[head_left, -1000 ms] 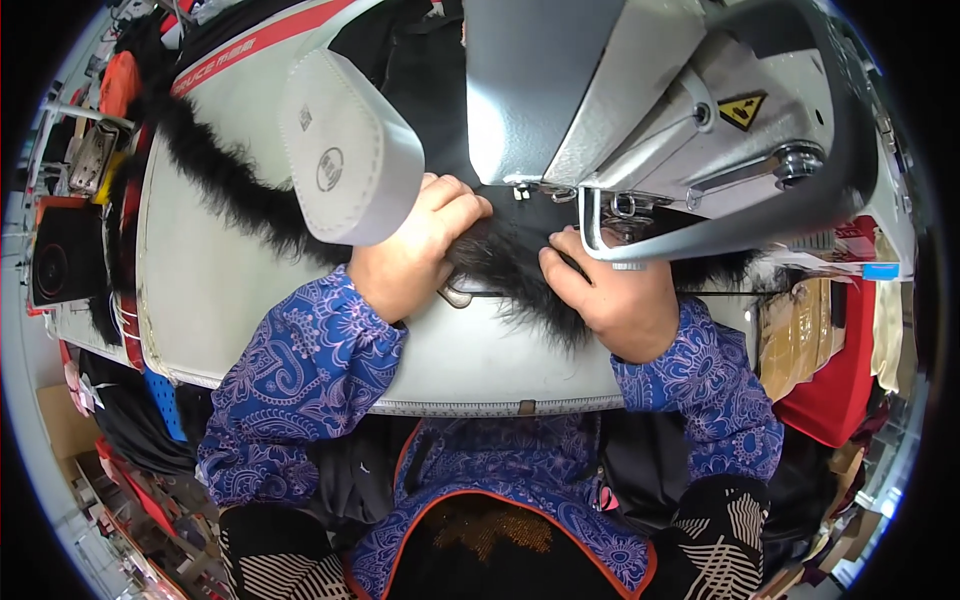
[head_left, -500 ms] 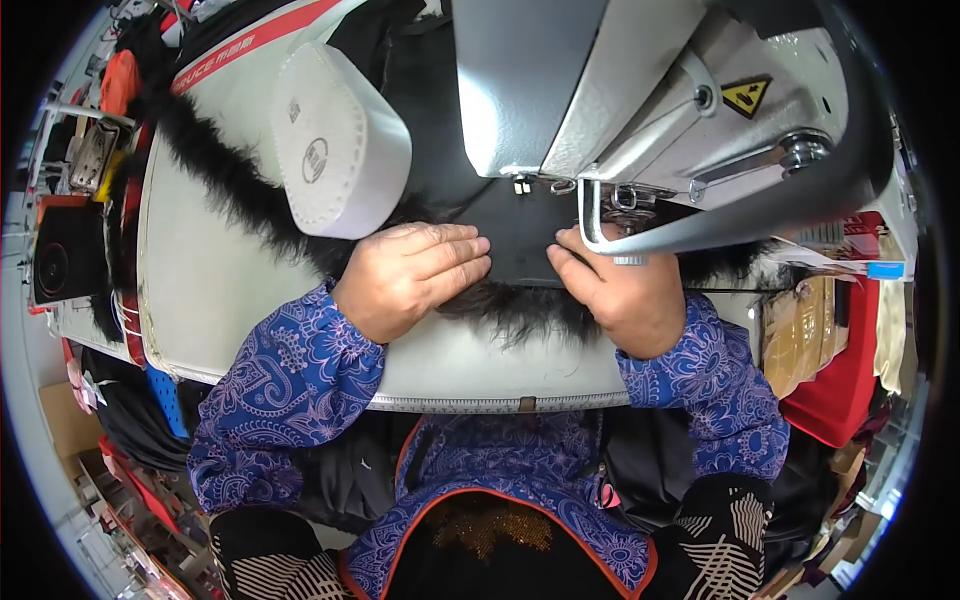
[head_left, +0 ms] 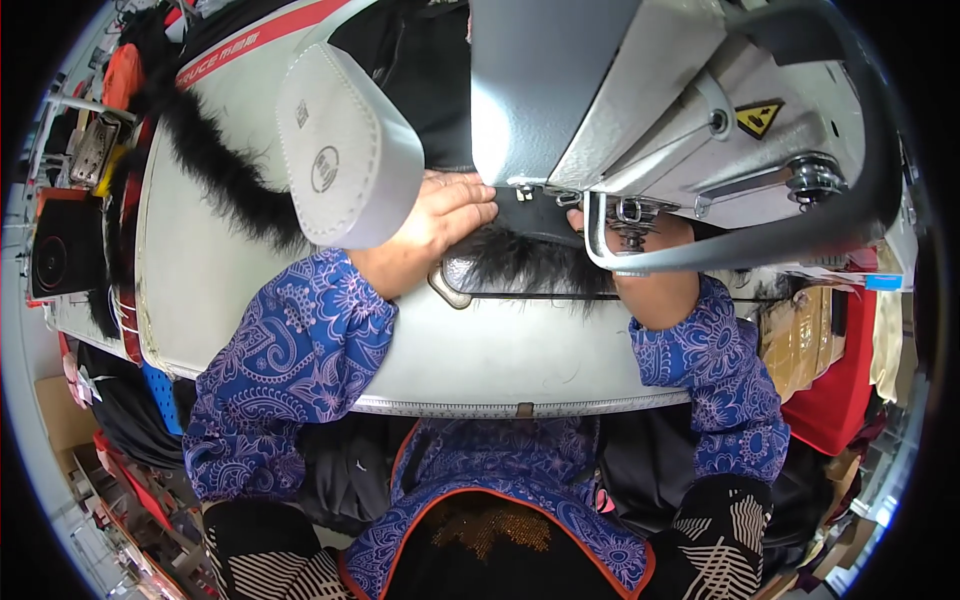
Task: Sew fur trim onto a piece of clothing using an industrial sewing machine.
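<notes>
My left hand [head_left: 433,228], partly behind a pale padded piece [head_left: 345,140], lies with fingers extended on black fabric [head_left: 535,220], left of the sewing machine's needle area [head_left: 525,192]. My right hand [head_left: 655,290] reaches under the machine's metal frame, one fingertip showing at the fabric's right; most of its fingers are hidden. A black feathery trim [head_left: 515,262] runs along the fabric's near edge between my hands, with another length [head_left: 215,160] trailing over the table to the left.
The sewing machine [head_left: 640,100] fills the upper right over the pale table [head_left: 480,355]. At the right are a red bin [head_left: 830,400] and wrapped tan packages [head_left: 790,340]. A black speaker-like box [head_left: 65,255] and assorted clutter line the left edge.
My left hand has moved up toward the needle area since half a second ago. My right hand has moved up, farther under the machine, its fingers now mostly covered.
</notes>
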The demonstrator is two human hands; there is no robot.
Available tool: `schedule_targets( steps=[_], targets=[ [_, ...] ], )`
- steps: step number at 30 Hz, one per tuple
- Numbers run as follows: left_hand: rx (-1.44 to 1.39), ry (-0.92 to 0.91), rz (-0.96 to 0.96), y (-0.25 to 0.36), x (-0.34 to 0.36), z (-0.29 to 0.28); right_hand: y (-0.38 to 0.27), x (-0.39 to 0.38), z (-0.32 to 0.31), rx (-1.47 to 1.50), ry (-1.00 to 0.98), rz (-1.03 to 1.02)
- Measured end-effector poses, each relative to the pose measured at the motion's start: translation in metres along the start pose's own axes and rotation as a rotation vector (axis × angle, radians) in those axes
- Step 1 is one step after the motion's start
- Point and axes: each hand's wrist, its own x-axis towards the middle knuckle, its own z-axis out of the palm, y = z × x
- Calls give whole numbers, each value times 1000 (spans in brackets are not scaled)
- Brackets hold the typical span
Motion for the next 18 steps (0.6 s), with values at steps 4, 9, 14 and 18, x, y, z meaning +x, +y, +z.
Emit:
schedule_targets(
  steps=[4,9,14,18],
  targets=[
    [5,98,4,-2,4,-1,6,-5,13,46,26,36],
    [-43,56,18,-5,5,-5,9,-11,25,46,-47,72],
    [-121,86,66,-22,-6,8,-2,-1,14,572,-22,521],
    [-83,108,125,-19,-5,4,4,-10,22,70,-223,204]
  ],
)
